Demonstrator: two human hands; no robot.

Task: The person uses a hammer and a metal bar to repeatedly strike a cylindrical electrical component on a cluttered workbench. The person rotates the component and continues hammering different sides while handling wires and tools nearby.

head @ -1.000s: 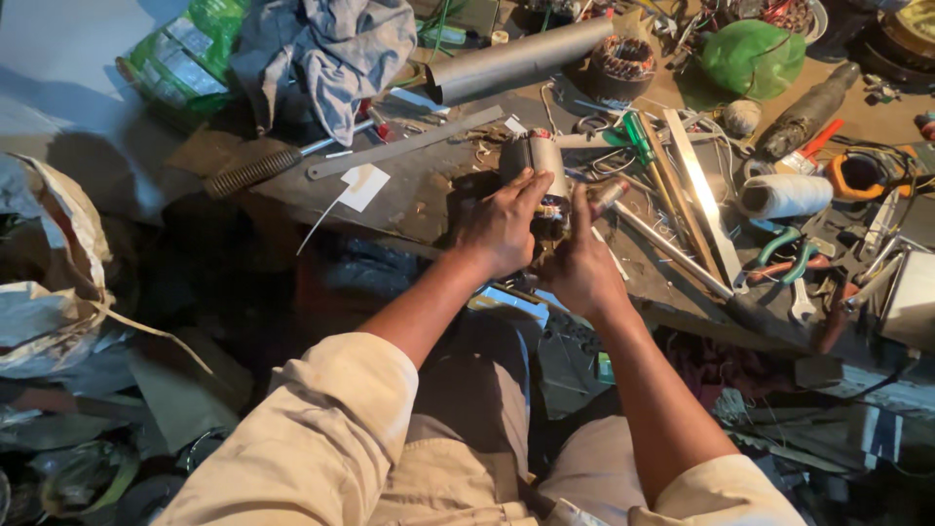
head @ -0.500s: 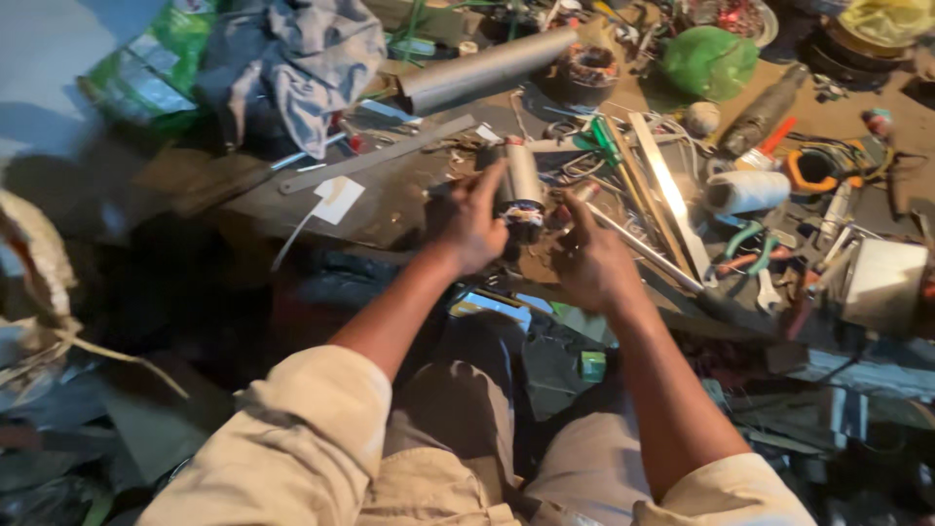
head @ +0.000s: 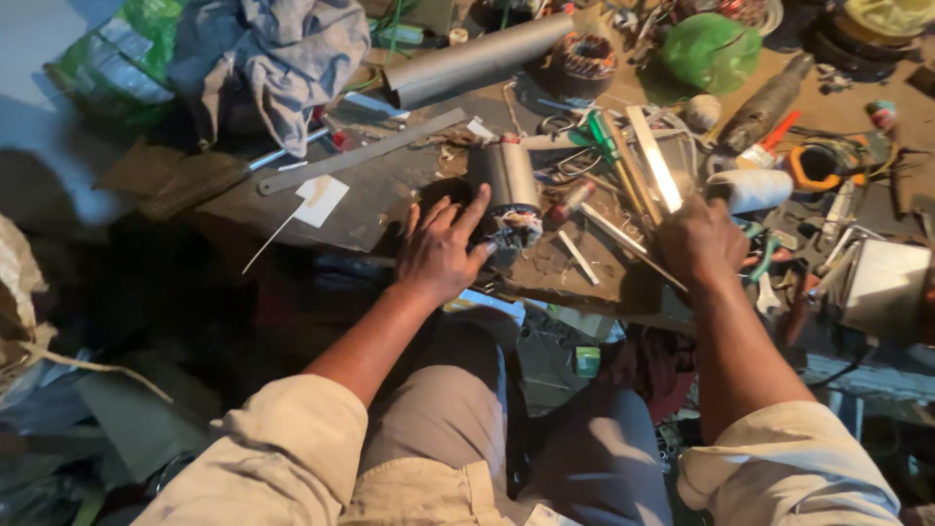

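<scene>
A grey metal cylinder (head: 506,175) with coloured wire windings at its near end stands on the dark work board (head: 370,209). My left hand (head: 443,251) rests against its left side, fingers spread, index finger and thumb around the wired end. My right hand (head: 703,239) is off to the right, knuckles up, over a heap of thin metal strips and rods (head: 651,161). Its fingers are curled down into the tools and hidden, so I cannot tell whether they hold anything. A white roll (head: 752,188) lies just beyond it.
A long grey tube (head: 477,60), a flat metal strip (head: 360,153), a crumpled grey cloth (head: 292,54), a copper-wound ring (head: 584,60) and a green bag (head: 713,51) crowd the back. A white box (head: 881,287) sits at right. My knees are below the bench edge.
Both hands were on the cylinder. My right hand has let go and moved right to the pile of tools. My left hand stays on the cylinder.
</scene>
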